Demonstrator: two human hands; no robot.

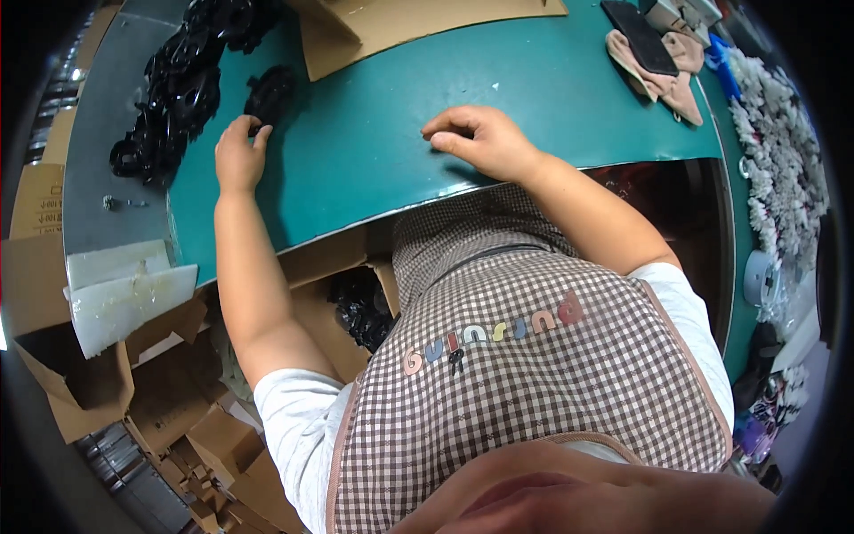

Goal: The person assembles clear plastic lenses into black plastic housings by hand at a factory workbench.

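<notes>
My left hand (pixel 240 153) is at the left side of the green table, its thumb and fingers closed on the near end of a black moulded plastic part (pixel 274 93). The fingertips are partly hidden by the part. Left of it lies a row of similar shiny black plastic parts (pixel 187 93), heaped along the table's left edge. My right hand (pixel 487 142) hovers over or rests on the middle of the table, fingers loosely curled, with a gap between thumb and forefinger. Nothing shows in it.
A cardboard box (pixel 356 44) stands at the far side. A dark phone (pixel 642 37) lies on a beige cloth (pixel 685 71) at the far right. White foam sheets (pixel 133 298) jut from the left corner. Below are open cartons (pixel 213 436); fluffy grey-white material (pixel 778 151) is piled at right.
</notes>
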